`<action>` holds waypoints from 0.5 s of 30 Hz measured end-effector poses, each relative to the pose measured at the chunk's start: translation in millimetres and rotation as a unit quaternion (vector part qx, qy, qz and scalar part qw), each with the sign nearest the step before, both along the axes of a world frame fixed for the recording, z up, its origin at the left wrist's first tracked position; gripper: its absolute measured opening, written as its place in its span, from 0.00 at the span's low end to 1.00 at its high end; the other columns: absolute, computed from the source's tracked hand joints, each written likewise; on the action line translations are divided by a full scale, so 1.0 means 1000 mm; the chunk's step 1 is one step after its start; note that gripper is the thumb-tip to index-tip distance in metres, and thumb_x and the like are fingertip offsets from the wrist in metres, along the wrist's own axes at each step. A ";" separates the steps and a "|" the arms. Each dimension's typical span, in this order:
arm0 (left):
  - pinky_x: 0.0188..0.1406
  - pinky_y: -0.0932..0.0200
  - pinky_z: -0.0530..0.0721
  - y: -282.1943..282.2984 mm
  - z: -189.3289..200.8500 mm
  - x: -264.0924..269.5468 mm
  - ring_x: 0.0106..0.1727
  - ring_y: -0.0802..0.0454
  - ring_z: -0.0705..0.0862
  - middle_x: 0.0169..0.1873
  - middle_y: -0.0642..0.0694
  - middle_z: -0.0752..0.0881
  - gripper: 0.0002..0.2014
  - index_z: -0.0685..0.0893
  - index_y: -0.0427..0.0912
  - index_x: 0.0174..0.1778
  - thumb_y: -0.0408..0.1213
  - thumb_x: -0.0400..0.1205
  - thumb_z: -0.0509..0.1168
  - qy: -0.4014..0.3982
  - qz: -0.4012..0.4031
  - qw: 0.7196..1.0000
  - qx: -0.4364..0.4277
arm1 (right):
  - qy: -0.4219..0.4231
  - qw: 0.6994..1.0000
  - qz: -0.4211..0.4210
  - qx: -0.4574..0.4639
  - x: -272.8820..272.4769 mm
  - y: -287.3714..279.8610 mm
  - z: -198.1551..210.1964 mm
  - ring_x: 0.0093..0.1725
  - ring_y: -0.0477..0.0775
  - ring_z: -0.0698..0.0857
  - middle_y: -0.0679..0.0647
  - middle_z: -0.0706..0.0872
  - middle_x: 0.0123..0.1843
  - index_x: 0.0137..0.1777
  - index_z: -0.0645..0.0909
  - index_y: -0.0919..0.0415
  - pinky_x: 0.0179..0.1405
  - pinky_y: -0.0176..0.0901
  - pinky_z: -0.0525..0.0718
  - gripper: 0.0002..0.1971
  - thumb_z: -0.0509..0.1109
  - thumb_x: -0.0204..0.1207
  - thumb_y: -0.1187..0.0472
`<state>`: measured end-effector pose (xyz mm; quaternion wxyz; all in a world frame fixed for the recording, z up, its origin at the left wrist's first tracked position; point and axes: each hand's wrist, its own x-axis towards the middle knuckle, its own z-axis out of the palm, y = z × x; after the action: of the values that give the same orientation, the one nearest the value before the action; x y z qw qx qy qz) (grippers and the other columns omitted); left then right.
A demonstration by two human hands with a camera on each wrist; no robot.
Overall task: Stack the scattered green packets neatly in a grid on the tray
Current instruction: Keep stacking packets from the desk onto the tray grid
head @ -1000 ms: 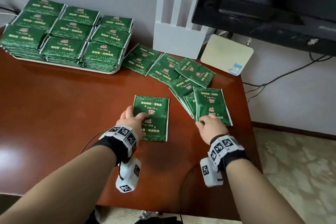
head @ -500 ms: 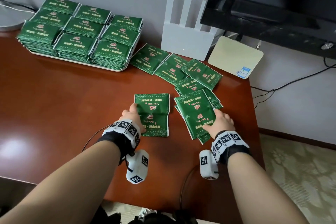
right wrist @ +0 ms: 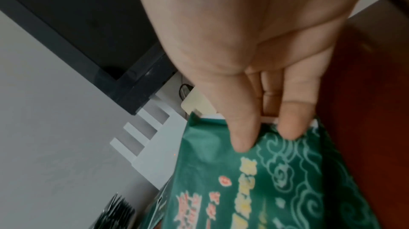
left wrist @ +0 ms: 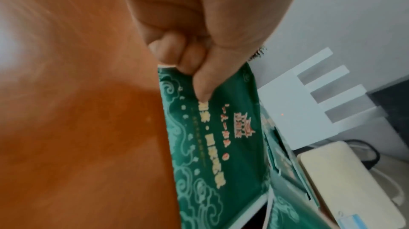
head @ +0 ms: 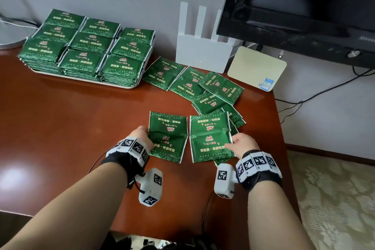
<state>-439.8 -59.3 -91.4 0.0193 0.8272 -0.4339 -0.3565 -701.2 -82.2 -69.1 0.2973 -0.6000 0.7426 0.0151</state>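
Two packets: left hand pinches one, right hand pinches another.

Nine packet stacks on one tray; two held packets.

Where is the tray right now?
In the head view, the tray sits far left on the table by the wall, left of the white router.

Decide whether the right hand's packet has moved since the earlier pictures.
Yes. The right hand has drawn its packet left from the scattered pile, beside the left packet.
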 end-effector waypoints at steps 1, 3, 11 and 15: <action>0.44 0.57 0.80 0.000 0.002 0.002 0.46 0.47 0.79 0.45 0.45 0.79 0.19 0.74 0.40 0.62 0.29 0.75 0.68 0.013 -0.002 1.000 -0.014 | -0.021 1.000 -0.003 -0.016 -0.001 0.004 0.001 0.38 0.67 0.83 0.71 0.82 0.37 0.37 0.78 0.75 0.37 0.50 0.80 0.15 0.69 0.76 0.60; 0.37 0.60 0.80 0.000 0.009 0.006 0.42 0.49 0.79 0.41 0.46 0.80 0.17 0.73 0.42 0.57 0.29 0.74 0.69 0.049 0.020 0.998 -0.035 | -0.079 0.996 -0.026 -0.025 -0.003 0.010 -0.005 0.50 0.70 0.85 0.72 0.85 0.49 0.50 0.80 0.76 0.54 0.59 0.83 0.13 0.69 0.75 0.63; 0.29 0.70 0.85 0.005 0.028 0.021 0.35 0.53 0.84 0.45 0.46 0.84 0.38 0.59 0.57 0.78 0.28 0.77 0.68 0.283 0.113 0.938 -0.168 | -0.277 0.948 -0.126 -0.088 -0.006 0.029 -0.010 0.52 0.51 0.84 0.54 0.85 0.53 0.81 0.52 0.48 0.60 0.44 0.77 0.42 0.66 0.73 0.77; 0.23 0.78 0.79 0.009 0.034 0.023 0.28 0.61 0.84 0.49 0.41 0.85 0.19 0.79 0.43 0.65 0.24 0.79 0.64 0.259 0.082 0.946 -0.176 | -0.189 0.975 -0.061 -0.102 -0.004 0.022 -0.010 0.52 0.55 0.83 0.57 0.83 0.54 0.69 0.74 0.48 0.52 0.43 0.78 0.23 0.66 0.76 0.66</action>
<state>-416.7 -50.6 -57.5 0.3058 0.7226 -0.4002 -0.4735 -705.5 -60.4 -79.2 0.3700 -0.5723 0.7059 -0.1928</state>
